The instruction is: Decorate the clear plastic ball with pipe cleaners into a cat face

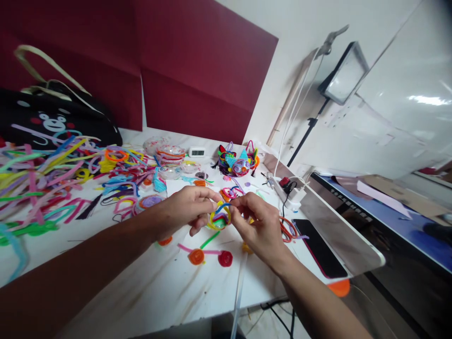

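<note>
Yellow ring (212,221) made of what looks like a fuzzy stick is up between the two hands, just over the white table (197,296), near the middle of the view. It already has a round shape, so I think that part is mostly done. A blue strip (223,205) goes across its top, and it does not look fixed down yet, so joining it seems to be left. I cannot tell how many more bits it needs. Other bits look done too: an orange swirl (196,256) and a red swirl (225,258) lie on the table in front of the hands, by a pink stick (208,252) and a green stick (209,239). Lots of loose sticks (52,174) sit in a big messy pile on the left, not used. The left hand (185,205) has its thumb and pointing finger close together, pinching the left side of the ring, with its other fingers curled below. The right hand (260,221) has its thumb and pointing finger pressed together on the right end of the blue strip, and its other fingers are bent and hard to see
</note>
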Motion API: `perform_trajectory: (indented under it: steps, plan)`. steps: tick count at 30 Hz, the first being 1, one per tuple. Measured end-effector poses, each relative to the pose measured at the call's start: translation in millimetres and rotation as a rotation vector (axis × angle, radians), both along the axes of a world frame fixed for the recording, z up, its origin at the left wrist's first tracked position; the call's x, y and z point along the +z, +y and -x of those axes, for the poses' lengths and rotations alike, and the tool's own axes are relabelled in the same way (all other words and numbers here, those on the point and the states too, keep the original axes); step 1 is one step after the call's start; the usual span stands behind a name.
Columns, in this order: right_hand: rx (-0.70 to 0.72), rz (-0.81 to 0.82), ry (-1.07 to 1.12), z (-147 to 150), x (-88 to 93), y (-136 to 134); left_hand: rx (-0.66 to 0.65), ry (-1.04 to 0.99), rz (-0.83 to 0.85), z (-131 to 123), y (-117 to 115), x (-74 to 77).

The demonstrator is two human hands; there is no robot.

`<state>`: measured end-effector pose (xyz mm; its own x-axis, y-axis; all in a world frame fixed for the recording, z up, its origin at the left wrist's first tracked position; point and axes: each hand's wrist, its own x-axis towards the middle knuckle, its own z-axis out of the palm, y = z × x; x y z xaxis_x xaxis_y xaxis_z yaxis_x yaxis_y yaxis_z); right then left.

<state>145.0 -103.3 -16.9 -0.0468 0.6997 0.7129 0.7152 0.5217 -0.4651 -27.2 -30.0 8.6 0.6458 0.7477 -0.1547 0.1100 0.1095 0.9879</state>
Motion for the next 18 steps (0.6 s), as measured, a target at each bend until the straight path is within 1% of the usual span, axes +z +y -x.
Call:
perform_trajectory:
  steps: [5, 11, 18]
  plan:
    - [0.0, -0.055, -0.054, 0.4, -0.9, -0.3, -0.001, -0.015, 0.017, 0.6, 0.4, 0.4]
    - [0.005, -0.057, -0.088, 0.2, 0.9, -0.1, -0.007, -0.036, 0.009, 1.0, -1.0, 1.9]
    - [0.008, -0.046, -0.1, -1.0, -0.2, 1.4, -0.027, 0.013, -0.028, 1.6, 1.9, -0.1]
